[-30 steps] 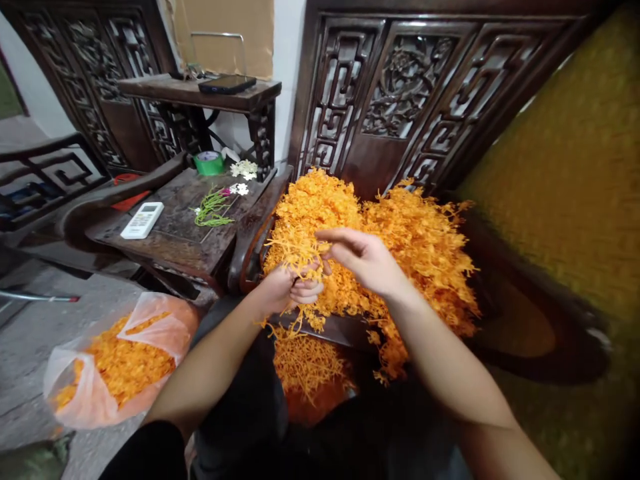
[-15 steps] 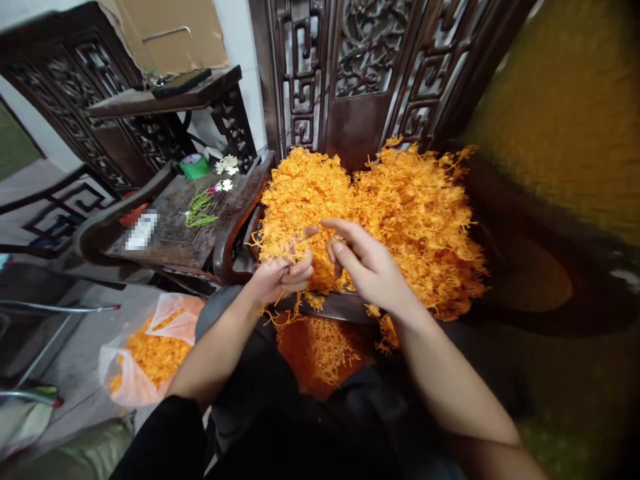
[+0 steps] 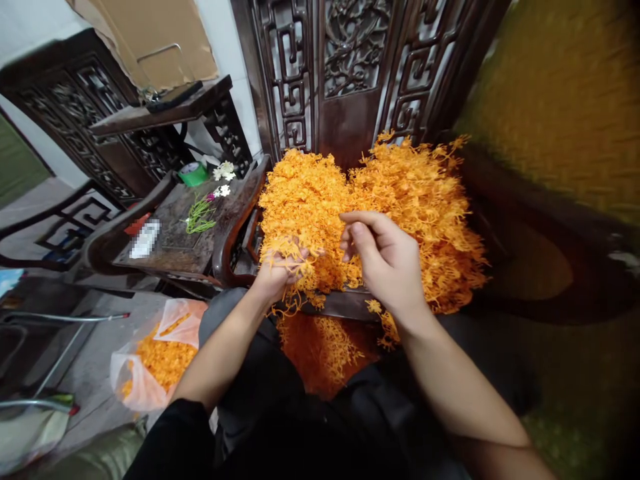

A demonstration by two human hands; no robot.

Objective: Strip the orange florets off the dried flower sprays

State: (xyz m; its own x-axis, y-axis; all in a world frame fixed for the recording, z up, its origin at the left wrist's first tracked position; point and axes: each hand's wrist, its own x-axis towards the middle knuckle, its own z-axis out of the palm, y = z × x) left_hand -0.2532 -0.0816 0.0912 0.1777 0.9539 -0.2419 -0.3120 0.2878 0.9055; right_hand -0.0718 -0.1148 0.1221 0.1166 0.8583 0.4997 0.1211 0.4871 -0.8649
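Observation:
In my left hand (image 3: 274,275) are several orange branching sprigs (image 3: 286,248) that look like artificial flower parts. They lie over the palm and between the curled fingers, and motion blurs them. My right hand (image 3: 389,261) is a short way to the right, apart from the left, with its thumb against the bent index finger. Whatever is between those fingertips, if anything, I cannot make out. Behind both hands, a left heap (image 3: 305,190) and a right heap (image 3: 420,207) of the same orange pieces rest on a dark carved wooden seat (image 3: 345,305).
More orange pieces sit in a pinkish plastic bag (image 3: 145,390) on the floor at left. On the neighbouring wooden chair (image 3: 173,233) are green tape (image 3: 193,174), green stems (image 3: 201,217) and white flowers (image 3: 225,171). An orange-red surface with loose pieces (image 3: 340,350) shows between my knees.
My right hand has moved slightly right, away from the left, and its extended index finger has bent in toward the thumb. The left hand keeps hold of sprigs. The view has shifted slightly.

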